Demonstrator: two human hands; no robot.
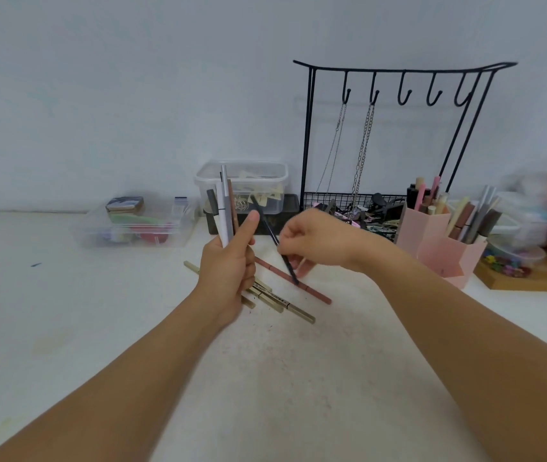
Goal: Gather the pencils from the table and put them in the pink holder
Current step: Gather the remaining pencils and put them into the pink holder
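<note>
My left hand point(228, 261) grips an upright bundle of pencils point(224, 205), white, grey, brown and dark ones, above the white table point(132, 311). My right hand point(312, 241) pinches a thin black pencil point(270, 233), tilted, its lower tip close to the table. Under my hands lie a long pink pencil point(312, 291) and several beige pencils point(279, 300). The pink holder point(439, 241) stands to the right, with several pencils and tubes standing in it.
A black wire stand point(399, 95) with hooks and hanging chains sits behind my right hand, clutter in its basket. Clear plastic boxes point(135, 225) and a lidded tub point(255, 181) line the wall. A wooden board point(539, 278) with small containers lies at the far right.
</note>
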